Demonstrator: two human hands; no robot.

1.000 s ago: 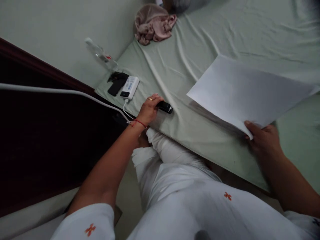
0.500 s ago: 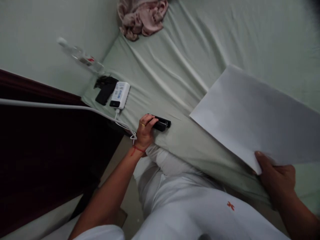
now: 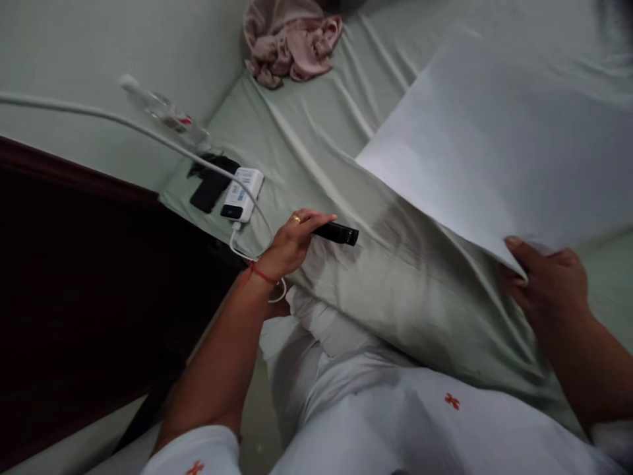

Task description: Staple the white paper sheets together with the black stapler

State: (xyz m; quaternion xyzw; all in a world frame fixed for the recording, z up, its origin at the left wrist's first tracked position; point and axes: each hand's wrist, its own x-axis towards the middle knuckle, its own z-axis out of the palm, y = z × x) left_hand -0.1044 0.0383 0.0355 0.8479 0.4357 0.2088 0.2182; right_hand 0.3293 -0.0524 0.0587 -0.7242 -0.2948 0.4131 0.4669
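Observation:
My left hand (image 3: pixel 291 243), with a ring and a red wrist thread, is closed around a black stapler (image 3: pixel 337 233) held just above the pale green bed sheet (image 3: pixel 341 132). My right hand (image 3: pixel 548 280) pinches the near corner of a large white paper sheet (image 3: pixel 504 145), which is raised and tilted over the bed. The two hands are well apart, the stapler left of the paper.
A white power bank (image 3: pixel 241 193) with a white cable (image 3: pixel 123 122) and a black phone (image 3: pixel 208 188) lie at the bed's corner. A clear bottle (image 3: pixel 163 112) leans at the wall. Pink cloth (image 3: pixel 291 46) sits farther up. Dark wooden furniture (image 3: pixel 74 277) stands left.
My left hand has lifted the stapler off the sheet and moved it slightly right. My right hand has raised the paper higher and tilted it over the bed. The cable has swung up.

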